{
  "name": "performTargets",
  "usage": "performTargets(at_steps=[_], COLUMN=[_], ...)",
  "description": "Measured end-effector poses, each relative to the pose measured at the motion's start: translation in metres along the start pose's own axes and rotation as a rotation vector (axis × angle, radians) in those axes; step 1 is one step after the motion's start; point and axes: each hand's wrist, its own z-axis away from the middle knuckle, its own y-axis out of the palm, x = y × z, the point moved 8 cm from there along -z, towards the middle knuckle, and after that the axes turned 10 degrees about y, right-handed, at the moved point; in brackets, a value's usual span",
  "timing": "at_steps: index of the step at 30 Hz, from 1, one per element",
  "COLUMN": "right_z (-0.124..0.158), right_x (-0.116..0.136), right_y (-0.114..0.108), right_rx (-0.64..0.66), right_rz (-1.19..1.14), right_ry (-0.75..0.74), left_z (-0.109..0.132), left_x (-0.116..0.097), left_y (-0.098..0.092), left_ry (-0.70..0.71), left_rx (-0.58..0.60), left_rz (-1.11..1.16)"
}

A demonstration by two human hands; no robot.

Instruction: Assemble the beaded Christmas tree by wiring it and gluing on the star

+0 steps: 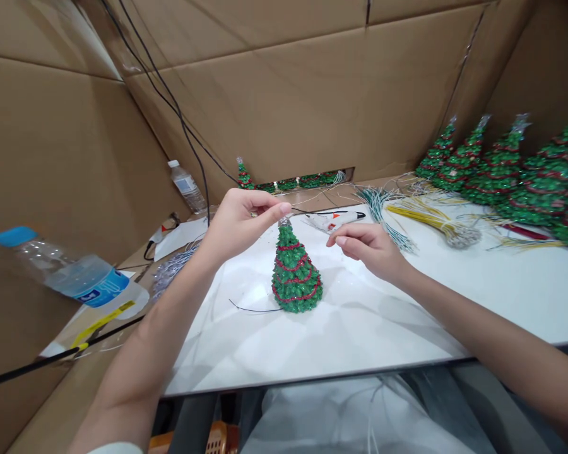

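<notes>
A small green beaded tree (296,274) with red bands stands upright on the white table (360,328). My left hand (239,224) pinches the silvery tip at the top of the tree between thumb and fingers. My right hand (366,246) hovers just right of the tree top, fingers curled loosely together with nothing visible in them. A thin dark wire (250,309) lies on the table left of the tree's base.
Several finished trees (506,167) line the right edge. Bundles of green and yellow wires (421,217) and a white glue gun (336,219) lie behind. Two water bottles (76,274) sit at left. Cardboard walls (288,94) enclose the table; black cables hang down.
</notes>
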Motion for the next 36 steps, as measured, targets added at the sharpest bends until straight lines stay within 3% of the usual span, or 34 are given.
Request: performTargets(at_steps=[14,27,36], right_z=[0.004,0.01,0.013], right_x=[0.007,0.012,0.033], right_y=[0.014,0.011,0.011], right_rx=[0.04,-0.1,-0.09], right_rz=[0.161,0.317,0.438], right_ry=[-0.047,-0.115,-0.2], left_z=[0.0,-0.001,-0.002], left_x=[-0.002,-0.002,-0.005], left_y=[-0.001,0.001,0.001], left_ry=[0.019,0.024,0.039], left_rx=[-0.021,-0.02,-0.027], left_rz=[0.0,-0.002,0.024])
